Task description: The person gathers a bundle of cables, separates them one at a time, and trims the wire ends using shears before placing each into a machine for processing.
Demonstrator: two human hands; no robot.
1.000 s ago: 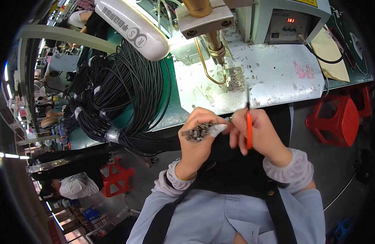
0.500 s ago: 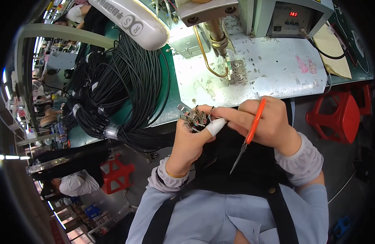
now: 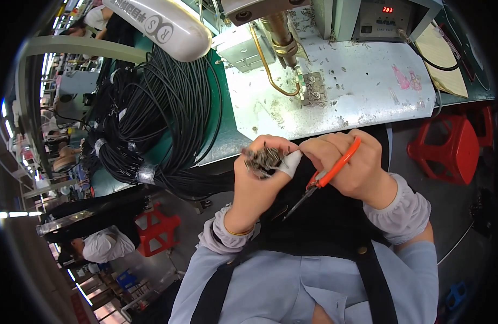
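Here, right of the littered plate (image 3: 378,96), stands a red stool (image 3: 455,150); the left hand (image 3: 254,189) clasps metal pieces (image 3: 263,160), the right hand (image 3: 365,175) orange scissors (image 3: 331,174).

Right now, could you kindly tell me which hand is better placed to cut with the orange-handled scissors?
Probably the right hand: it holds the orange-handled scissors, though their blades point toward the body. The left hand is occupied, gripping a bunch of small metal connectors.
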